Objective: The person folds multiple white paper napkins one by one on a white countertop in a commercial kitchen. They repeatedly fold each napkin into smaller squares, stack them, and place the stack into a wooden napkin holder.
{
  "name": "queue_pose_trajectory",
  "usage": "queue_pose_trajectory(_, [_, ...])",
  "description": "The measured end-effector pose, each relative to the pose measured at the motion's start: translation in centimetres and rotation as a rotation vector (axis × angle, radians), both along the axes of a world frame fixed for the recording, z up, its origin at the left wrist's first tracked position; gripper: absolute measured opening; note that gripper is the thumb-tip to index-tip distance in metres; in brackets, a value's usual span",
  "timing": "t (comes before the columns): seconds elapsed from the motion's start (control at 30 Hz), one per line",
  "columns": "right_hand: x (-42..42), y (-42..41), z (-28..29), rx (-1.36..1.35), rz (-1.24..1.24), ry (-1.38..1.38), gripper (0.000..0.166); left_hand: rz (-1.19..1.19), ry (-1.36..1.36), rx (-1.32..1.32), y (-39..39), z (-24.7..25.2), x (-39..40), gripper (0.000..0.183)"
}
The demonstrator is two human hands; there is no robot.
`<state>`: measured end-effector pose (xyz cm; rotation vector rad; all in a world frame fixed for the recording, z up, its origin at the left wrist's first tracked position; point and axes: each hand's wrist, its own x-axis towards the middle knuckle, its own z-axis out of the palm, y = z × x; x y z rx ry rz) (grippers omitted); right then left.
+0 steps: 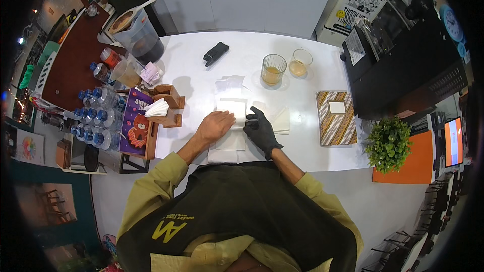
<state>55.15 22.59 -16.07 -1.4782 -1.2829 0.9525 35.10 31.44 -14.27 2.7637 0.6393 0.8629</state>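
Observation:
White paper napkins lie in stacks before me; my left hand, bare, rests with its fingers on the left part of a folded napkin. At that napkin's right edge is my right hand in a black glove, its fingers curled; whether they pinch the paper cannot be made out. More napkins lie nearer to my apron. Right of the glove, a fanned pile of cream napkins lies flat. Beyond my hands are thin paper sheets.
Two glasses with tan liquid and a black handheld radio stand or lie farther back. On the left are wooden napkin holders, water bottles and a plastic pitcher. A patterned notebook lies right, near a black machine.

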Motion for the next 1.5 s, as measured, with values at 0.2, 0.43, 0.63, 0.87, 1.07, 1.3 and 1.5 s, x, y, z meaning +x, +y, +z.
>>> queue_pose_trajectory(0.2, [-0.9,2.3,1.9,0.237,0.023,-0.238,0.076,0.248,-0.286,-0.231,0.9,5.9,0.6,0.015])
queue_pose_trajectory(0.43, [-0.9,4.4,3.2,0.019,0.19,-0.351,0.058,0.356,-0.322,0.005,3.2,12.7,-0.7,0.013])
queue_pose_trajectory(0.63, [-0.3,4.5,0.3,0.112,0.248,-0.494,0.062,0.436,-0.623,-0.261,3.2,13.9,-1.7,0.022])
queue_pose_trajectory(0.87, [0.3,4.5,6.9,0.399,-0.05,0.02,0.112,0.206,-0.803,-0.511,2.3,15.9,-2.8,0.022])
queue_pose_trajectory(1.07, [-0.2,4.6,13.6,0.663,-0.052,-0.269,0.097,-0.121,-0.516,-0.422,-0.2,16.7,-1.8,0.007])
queue_pose_trajectory(1.3, [-1.0,4.4,12.4,0.401,0.06,0.407,0.059,-0.422,-0.142,-0.347,-3.3,17.8,0.8,0.02])
queue_pose_trajectory(1.5, [-2.3,2.5,13.0,0.129,0.112,0.99,0.042,-0.263,-0.443,-0.438,-2.4,14.5,0.6,0.025])
